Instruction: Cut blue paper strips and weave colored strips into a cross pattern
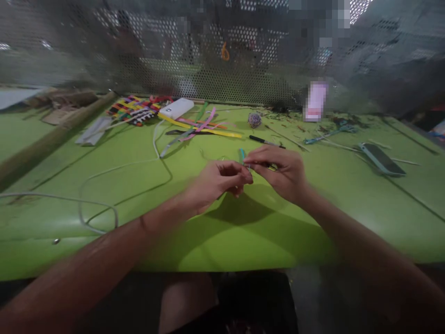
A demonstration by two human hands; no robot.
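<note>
Over the green table (306, 246), my left hand (224, 180) and my right hand (281, 170) meet at the fingertips. A thin blue strip (242, 153) sticks up between them. My right thumb and forefinger pinch it, and its lower end is hidden by the fingers. My left fingers are closed in a pinch close below the strip; what they grip is too small and covered to make out. Just behind my right hand lies a black pen (260, 139). A woven-looking ball (254, 120) rests farther back.
Crossed coloured strips (198, 127), a white power bank (177, 109) with a cable (120, 163) and a multicoloured woven piece (134, 110) lie left. A phone (382, 159) lies right. A perforated metal panel (222, 79) stands behind; a wooden bar (59, 134) crosses the left.
</note>
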